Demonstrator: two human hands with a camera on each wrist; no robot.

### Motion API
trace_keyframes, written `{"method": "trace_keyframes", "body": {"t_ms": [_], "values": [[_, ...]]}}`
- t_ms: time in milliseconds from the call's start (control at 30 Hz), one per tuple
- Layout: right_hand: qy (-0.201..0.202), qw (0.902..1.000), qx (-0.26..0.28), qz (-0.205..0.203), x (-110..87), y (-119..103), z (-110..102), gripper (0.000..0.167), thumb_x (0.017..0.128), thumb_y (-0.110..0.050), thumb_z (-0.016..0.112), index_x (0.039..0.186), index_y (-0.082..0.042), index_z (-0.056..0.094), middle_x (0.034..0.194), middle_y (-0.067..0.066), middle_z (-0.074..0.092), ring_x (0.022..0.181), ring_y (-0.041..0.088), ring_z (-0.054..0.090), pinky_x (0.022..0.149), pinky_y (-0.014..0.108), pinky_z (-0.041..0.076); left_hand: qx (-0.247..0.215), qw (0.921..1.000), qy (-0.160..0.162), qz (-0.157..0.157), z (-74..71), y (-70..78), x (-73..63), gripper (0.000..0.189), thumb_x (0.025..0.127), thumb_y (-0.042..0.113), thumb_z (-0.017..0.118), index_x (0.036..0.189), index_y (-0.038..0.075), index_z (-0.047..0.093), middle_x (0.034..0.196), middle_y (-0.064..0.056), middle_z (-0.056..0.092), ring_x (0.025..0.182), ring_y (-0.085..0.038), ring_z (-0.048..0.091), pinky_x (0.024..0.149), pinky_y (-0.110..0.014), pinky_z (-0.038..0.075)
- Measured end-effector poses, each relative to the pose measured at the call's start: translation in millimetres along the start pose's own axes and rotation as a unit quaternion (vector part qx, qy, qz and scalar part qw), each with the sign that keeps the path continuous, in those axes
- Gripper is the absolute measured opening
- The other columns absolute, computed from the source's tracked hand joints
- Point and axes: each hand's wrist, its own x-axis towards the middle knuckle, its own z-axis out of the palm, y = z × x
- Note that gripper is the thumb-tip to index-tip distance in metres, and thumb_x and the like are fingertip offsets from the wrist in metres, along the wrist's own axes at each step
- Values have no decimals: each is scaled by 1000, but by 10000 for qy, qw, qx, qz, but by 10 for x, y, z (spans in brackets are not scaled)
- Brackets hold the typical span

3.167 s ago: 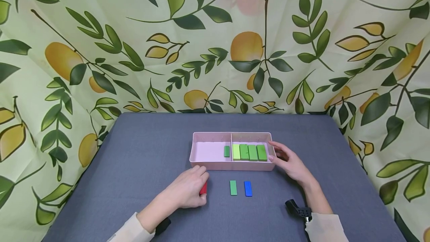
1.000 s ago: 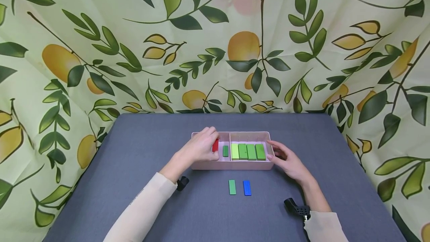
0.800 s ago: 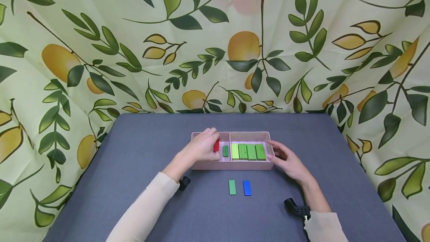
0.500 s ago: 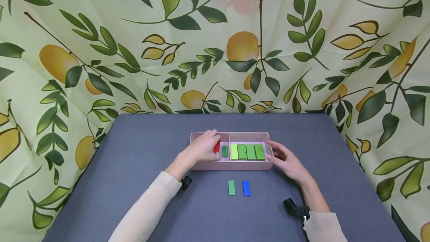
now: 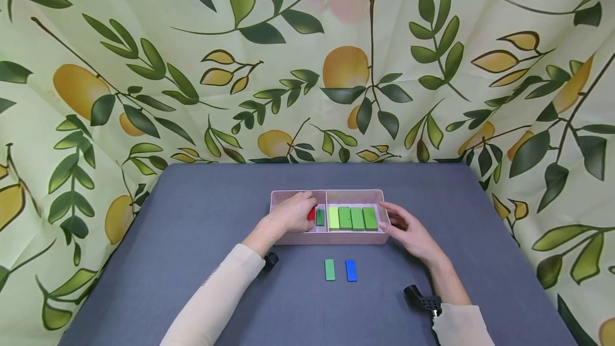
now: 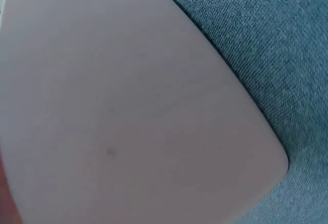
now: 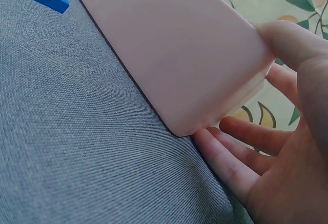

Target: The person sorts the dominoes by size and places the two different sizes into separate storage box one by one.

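A pink box point(image 5: 336, 238) with a divider stands on the table. Inside its left compartment my left hand point(image 5: 287, 214) holds a red block point(image 5: 311, 214), partly covered by the fingers. Just right of it is a small dark green block point(image 5: 320, 218). Across the divider, a yellow-green block point(image 5: 333, 219) and several green blocks point(image 5: 357, 219) line up in the right compartment. At the box's right end my right hand point(image 5: 408, 231) rests with loosely extended fingers touching the wall; the right wrist view shows its thumb point(image 7: 287, 39) by the rim. The left wrist view shows mostly box wall point(image 6: 128, 106).
On the blue-grey tabletop point(image 5: 202, 212), in front of the box, lie a green block point(image 5: 329, 269) and a blue block point(image 5: 351, 270), side by side and apart. A leaf-and-fruit patterned cloth point(image 5: 288, 95) hangs behind and at both sides.
My left hand has carried the red block from the table in front into the left compartment, then lower and closer to the dark green block. The right hand stays at the box's end.
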Motion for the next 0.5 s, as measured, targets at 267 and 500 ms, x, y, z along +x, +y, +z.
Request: {"method": "trace_keyframes", "body": {"t_ms": [267, 500], "values": [[-7, 9999, 103, -51, -15, -50, -4, 60, 98, -24, 70, 152, -13, 46, 146, 21, 48, 122, 33, 49, 95, 38, 41, -44, 9998, -147, -88, 48, -17, 34, 42, 89, 20, 76, 127, 5, 66, 115, -6, 61, 101, -18, 56, 94, -33, 49], [-26, 9999, 158, -20, -27, -69, -9, 60, 98, -23, 70, 152, -12, 45, 146, 22, 48, 123, 34, 48, 97, 43, 40, -73, 9997, 190, 132, -1, -21, -10, 34, 90, 17, 72, 121, 5, 69, 115, -7, 65, 107, -22, 61, 98, -37, 50]]}}
